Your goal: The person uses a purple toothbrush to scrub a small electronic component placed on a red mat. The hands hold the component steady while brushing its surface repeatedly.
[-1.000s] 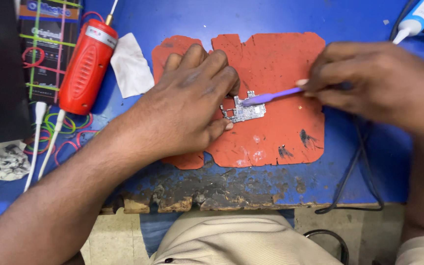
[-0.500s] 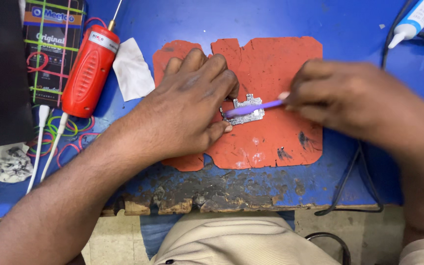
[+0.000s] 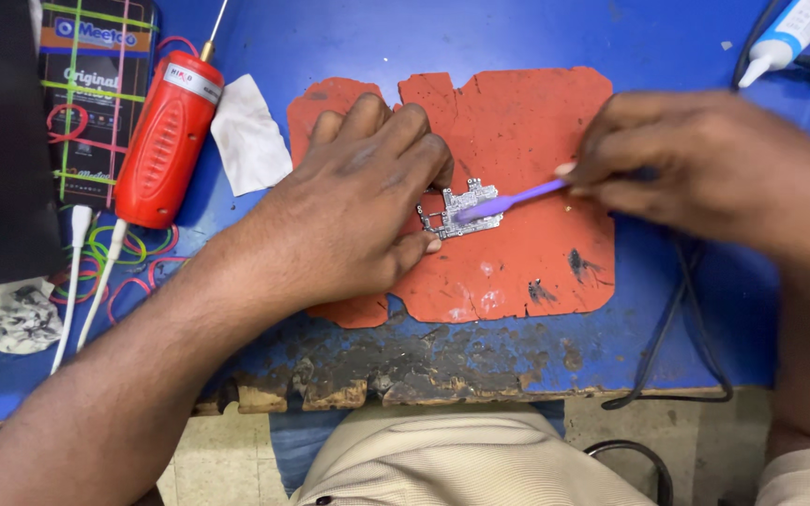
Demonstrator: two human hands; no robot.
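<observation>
Nearest the person, past the chipped front edge of the blue bench [image 3: 480,370], a worn orange mat [image 3: 527,253] carries a small silvery circuit board [image 3: 459,212] near its middle. The left hand [image 3: 349,211] lies palm-down on the mat, fingers bent, pinning the board between thumb and fingertips, while the right hand [image 3: 705,173] pinches a thin purple tool [image 3: 508,200] whose tip rests on the board. Farther back lie a red handheld tool [image 3: 163,141], a white scrap of paper [image 3: 247,133] beside it, and a glue tube [image 3: 789,33] at the far right corner.
</observation>
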